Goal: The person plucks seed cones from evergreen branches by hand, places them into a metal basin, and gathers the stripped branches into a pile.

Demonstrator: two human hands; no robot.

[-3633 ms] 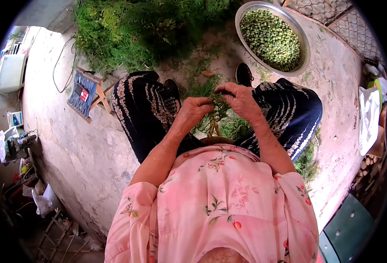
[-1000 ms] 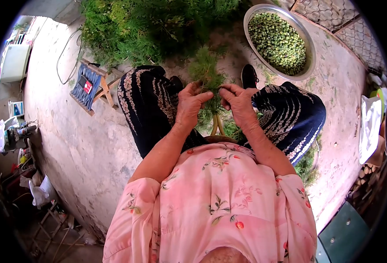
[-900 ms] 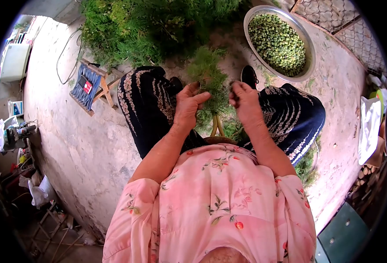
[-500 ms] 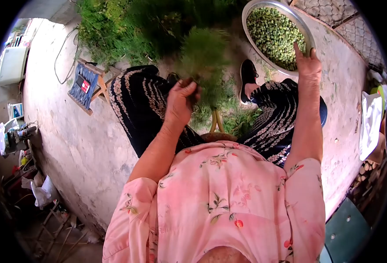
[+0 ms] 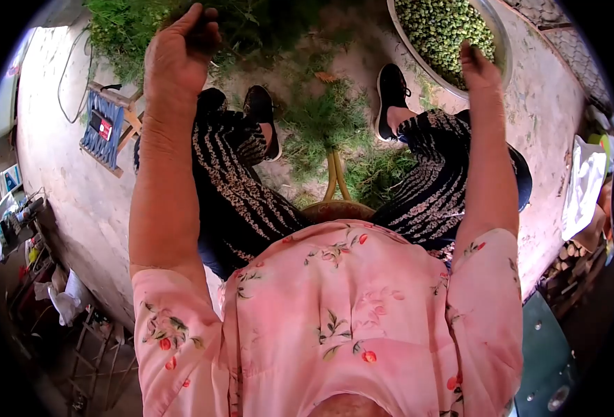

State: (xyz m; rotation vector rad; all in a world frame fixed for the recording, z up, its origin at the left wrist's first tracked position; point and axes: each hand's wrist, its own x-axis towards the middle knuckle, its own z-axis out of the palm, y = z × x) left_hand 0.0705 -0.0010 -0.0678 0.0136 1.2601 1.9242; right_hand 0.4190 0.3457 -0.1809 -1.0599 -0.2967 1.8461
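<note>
My left hand point(image 5: 182, 55) reaches up to the left, over the heap of feathery green plants point(image 5: 116, 42). Its fingers are curled together in shadow, and what they hold cannot be made out. My right hand point(image 5: 482, 69) is at the near rim of a wide metal basin point(image 5: 507, 52), fingers stretched over the contents. Many small green round pods or berries point(image 5: 442, 35) lie in the basin. Between my feet, loose feathery sprigs point(image 5: 328, 115) are strewn on the ground.
A small folding stool point(image 5: 102, 128) with a dark and red item on it stands left. Two curved stalks or handles point(image 5: 334, 177) rise between my knees. White bags point(image 5: 585, 184) and stacked wood point(image 5: 564, 260) line the right side. A cable point(image 5: 70, 76) lies near the stool.
My left hand has moved up and left to the plant heap; the green sprig it held no longer shows. My right hand has shifted slightly up and left over the basin.
</note>
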